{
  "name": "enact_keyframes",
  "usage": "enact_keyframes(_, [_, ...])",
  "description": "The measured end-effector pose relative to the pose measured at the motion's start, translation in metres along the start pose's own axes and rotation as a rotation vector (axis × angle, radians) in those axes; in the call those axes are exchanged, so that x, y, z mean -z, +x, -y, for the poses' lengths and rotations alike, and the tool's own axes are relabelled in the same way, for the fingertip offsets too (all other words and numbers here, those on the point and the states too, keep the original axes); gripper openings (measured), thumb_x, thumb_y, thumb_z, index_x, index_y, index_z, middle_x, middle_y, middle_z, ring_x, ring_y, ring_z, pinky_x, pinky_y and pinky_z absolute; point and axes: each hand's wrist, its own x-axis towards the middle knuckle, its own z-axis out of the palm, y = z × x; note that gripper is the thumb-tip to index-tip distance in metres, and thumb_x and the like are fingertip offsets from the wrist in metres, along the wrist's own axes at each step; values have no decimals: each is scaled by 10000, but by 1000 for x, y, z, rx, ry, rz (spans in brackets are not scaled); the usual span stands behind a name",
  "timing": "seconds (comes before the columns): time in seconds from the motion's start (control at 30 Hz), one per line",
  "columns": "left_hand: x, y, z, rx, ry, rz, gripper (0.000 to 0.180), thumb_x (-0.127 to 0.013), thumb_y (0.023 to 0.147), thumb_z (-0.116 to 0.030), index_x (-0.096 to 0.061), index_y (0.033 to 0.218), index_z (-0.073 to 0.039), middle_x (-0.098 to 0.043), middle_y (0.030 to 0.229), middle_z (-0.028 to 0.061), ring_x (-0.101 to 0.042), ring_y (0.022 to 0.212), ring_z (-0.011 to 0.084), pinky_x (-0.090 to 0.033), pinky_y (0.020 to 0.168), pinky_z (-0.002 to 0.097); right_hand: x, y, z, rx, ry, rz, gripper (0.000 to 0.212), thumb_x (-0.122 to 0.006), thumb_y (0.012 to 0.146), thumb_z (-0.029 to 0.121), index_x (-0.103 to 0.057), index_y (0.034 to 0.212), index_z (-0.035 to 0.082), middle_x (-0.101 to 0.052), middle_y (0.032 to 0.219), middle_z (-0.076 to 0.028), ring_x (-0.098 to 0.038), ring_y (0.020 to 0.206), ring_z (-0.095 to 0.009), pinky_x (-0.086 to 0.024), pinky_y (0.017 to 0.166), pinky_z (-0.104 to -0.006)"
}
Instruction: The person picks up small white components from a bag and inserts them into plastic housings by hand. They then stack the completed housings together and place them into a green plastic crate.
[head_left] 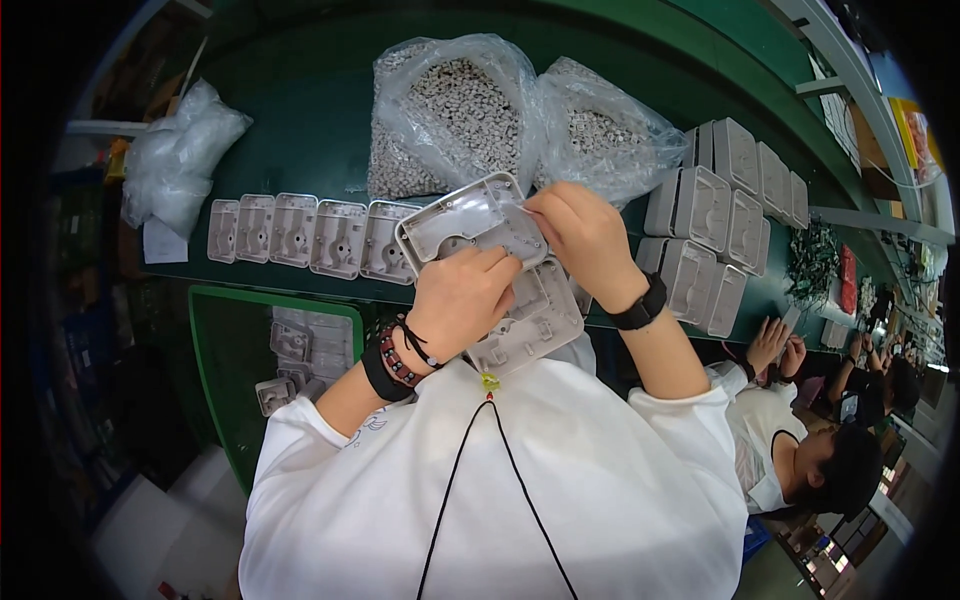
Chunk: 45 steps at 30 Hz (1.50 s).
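A light grey plastic housing (450,225), open side up, lies tilted in front of my chest. It overlaps a second grey housing (545,325) nearer to me. My left hand (465,300) is closed over the near edge of the upper housing, its fingertips curled in toward the recess; whatever they grip is hidden. At the housing's right end, my right hand (585,240) pinches with thumb and forefinger. A small pale bit shows at those fingertips, too small to name.
Behind the housings stand clear bags of small grey parts (465,115), (605,130). A row of housings (335,237) runs left; stacked housings (703,205) stand right. A green-rimmed bin (203,350) holds more pieces at lower left. Co-workers' hands (768,345) work farther right.
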Motion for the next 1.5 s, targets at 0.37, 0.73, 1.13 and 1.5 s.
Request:
enact_keyframes(0.37, [0,-3,-6,-77,16,2,140,-609,610,-81,-509,708,-85,-500,693,17,-536,631,174,-453,494,289,-9,28,11,293,-518,133,76,-573,572,85,-516,621,79,-505,849,-19,-472,802,-180,-366,669,-284])
enact_keyframes(0.73, [8,-5,-8,-58,-31,-8,182,-593,624,-57,-597,805,-78,-508,664,29,-527,585,186,-445,501,292,4,1,16,-3,4,87,197,-609,672,14,-633,854,85,-476,1099,-108,-430,1001,-298,-360,843,-352])
enact_keyframes(1.13, [26,-3,45,127,0,-101,163,-594,651,-82,-571,812,-78,-542,686,52,-551,610,216,-443,519,316,31,-38,13,-378,-123,-147,156,-574,735,6,-612,874,65,-497,996,-109,-441,934,-279,-371,796,-348])
enact_keyframes(1.5, [79,3,282,722,287,-342,225,-582,700,-234,-595,868,-85,-629,778,89,-594,741,310,-463,640,385,-19,-105,27,-630,-331,50,181,-605,674,16,-601,852,51,-494,967,-127,-445,911,-316,-387,779,-380])
